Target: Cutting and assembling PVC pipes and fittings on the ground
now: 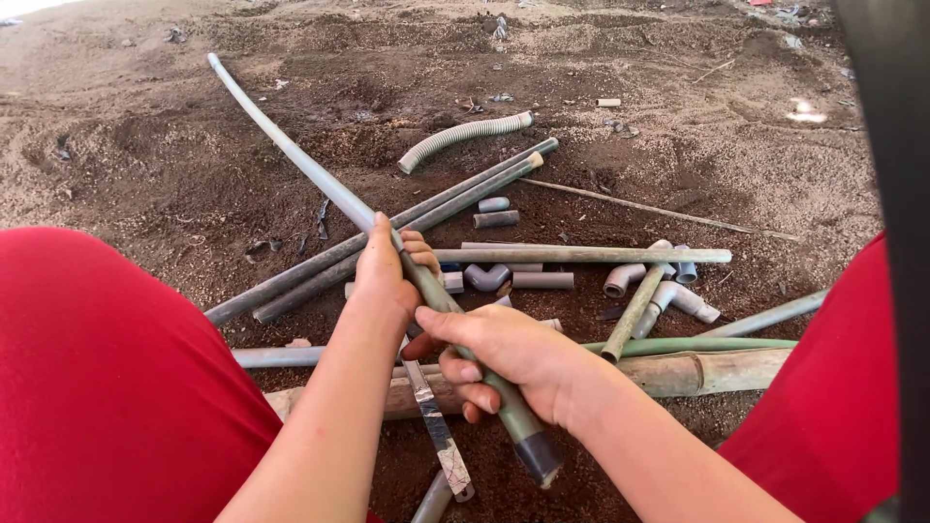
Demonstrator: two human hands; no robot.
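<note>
A long grey plastic pipe [291,150] runs from the far left of the dirt down to my lap, where a dark coupling [538,455] caps its near end. My left hand [387,271] is wrapped around the pipe at mid-length. My right hand [509,358] grips the same pipe lower down, just above the coupling. Both hands hold it slanted above a heap of other pipes. A dirty flat strip [436,426] lies under my right hand on the ground.
Two long grey pipes [426,213] lie crossed beneath, with a horizontal pipe [581,256], several short elbows and couplings [668,291], a corrugated hose [465,136] and a bamboo pole [717,371]. My red-clad knees [107,378] frame the loose brown soil.
</note>
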